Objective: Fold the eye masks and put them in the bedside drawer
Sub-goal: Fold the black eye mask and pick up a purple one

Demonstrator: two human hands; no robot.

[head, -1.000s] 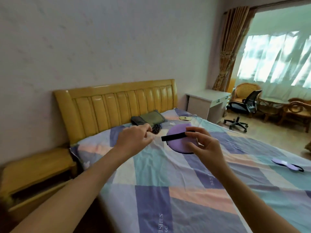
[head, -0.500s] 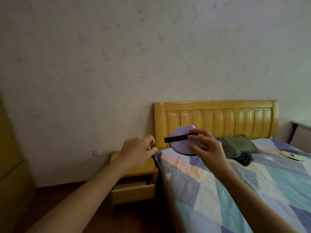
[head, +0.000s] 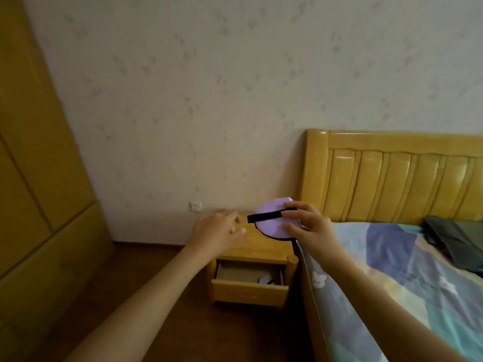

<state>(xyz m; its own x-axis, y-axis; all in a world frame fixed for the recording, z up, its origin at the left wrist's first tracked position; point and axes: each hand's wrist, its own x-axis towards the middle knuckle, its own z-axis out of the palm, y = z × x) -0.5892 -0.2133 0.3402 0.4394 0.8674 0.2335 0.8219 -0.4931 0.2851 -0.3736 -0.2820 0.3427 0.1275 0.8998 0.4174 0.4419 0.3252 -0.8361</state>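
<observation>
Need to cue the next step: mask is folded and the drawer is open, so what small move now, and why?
Probably lower the right hand toward the open drawer: it pinches the folded purple eye mask above the nightstand, and the left hand holds nothing.

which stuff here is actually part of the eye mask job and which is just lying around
Part of the job:
- folded purple eye mask, pinched in the right hand
- open bedside drawer
- left hand, holding nothing

Just lying about:
- dark bag on the bed
- wardrobe
- wall socket
</observation>
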